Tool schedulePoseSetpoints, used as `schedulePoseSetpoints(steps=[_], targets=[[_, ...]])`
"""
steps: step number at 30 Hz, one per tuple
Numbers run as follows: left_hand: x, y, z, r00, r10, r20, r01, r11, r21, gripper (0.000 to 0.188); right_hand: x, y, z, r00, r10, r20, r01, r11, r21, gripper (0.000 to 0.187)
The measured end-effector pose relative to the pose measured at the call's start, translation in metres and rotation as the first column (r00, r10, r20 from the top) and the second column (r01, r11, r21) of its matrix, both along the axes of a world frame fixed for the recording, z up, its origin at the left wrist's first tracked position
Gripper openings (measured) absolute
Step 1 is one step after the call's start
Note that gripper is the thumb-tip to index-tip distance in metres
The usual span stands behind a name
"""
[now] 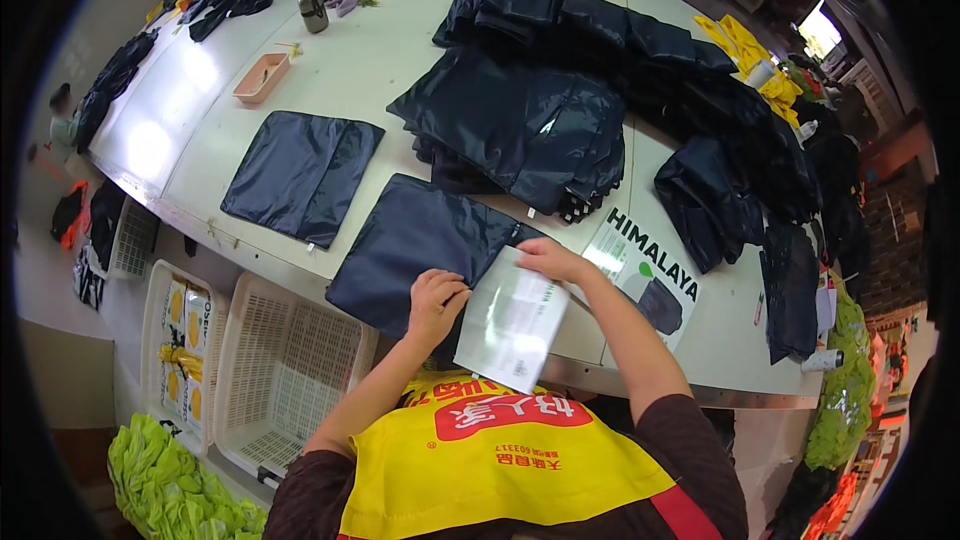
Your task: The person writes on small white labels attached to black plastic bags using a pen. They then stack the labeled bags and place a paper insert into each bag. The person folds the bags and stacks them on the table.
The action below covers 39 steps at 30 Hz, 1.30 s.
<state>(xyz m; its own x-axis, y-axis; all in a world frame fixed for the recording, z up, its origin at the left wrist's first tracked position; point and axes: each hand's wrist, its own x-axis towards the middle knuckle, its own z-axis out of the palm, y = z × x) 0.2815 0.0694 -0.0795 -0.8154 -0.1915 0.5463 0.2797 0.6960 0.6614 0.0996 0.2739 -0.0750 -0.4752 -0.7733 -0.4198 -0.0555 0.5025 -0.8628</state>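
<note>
A folded navy fabric piece (405,240) with a sheen lies in front of me at the table's near edge. My left hand (437,305) is on its near part, fingers bent and closed on the fabric beside a white glossy printed sheet (510,330). My right hand (552,260) grips the sheet by its upper right corner. The sheet slants over the fabric's right part, and its lower end reaches past the table edge. Another folded navy piece (300,175) lies flat to the left. Beyond my hands is a thick stack of folded navy pieces (520,125).
A larger printed sheet (645,275) lies right of my hand. More navy bundles (640,40) curve along the back and right. A pink tray (262,78) and a dark flask (313,10) stand farther left. White plastic baskets (290,370) sit below the table edge at left.
</note>
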Motion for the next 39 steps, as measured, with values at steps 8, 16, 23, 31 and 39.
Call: schedulePoseSetpoints(steps=[8, 16, 23, 31, 39], targets=[[0.006, -0.004, -0.032, 0.997, 0.016, 0.077, -0.02, 0.999, 0.047, 0.006, 0.011, 0.002, -0.022, 0.752, -0.254, 0.608, 0.446, 0.875, -0.187, 0.037], [0.004, -0.003, -0.029, 0.995, 0.035, 0.095, -0.043, 0.996, 0.081, 0.007, 0.127, 0.009, -0.031, 0.685, -0.578, 0.443, 0.597, 0.794, 0.112, 0.025], [-0.006, -0.003, -0.021, 0.998, -0.034, 0.051, 0.033, 0.999, 0.027, 0.007, 0.102, -0.031, -0.026, 0.781, -0.512, 0.357, 0.514, 0.852, 0.099, 0.023], [-0.014, -0.033, -0.036, 0.983, -0.035, 0.18, 0.039, 0.999, -0.016, 0.016, 0.076, -0.054, -0.025, 0.585, -0.4, 0.706, 0.671, 0.727, -0.145, 0.026], [-0.01, -0.022, -0.031, 0.967, 0.039, 0.253, 0.048, 0.944, -0.328, 0.038, 0.097, -0.066, -0.007, 0.687, 0.132, -0.715, 0.079, 0.964, 0.254, 0.024]])
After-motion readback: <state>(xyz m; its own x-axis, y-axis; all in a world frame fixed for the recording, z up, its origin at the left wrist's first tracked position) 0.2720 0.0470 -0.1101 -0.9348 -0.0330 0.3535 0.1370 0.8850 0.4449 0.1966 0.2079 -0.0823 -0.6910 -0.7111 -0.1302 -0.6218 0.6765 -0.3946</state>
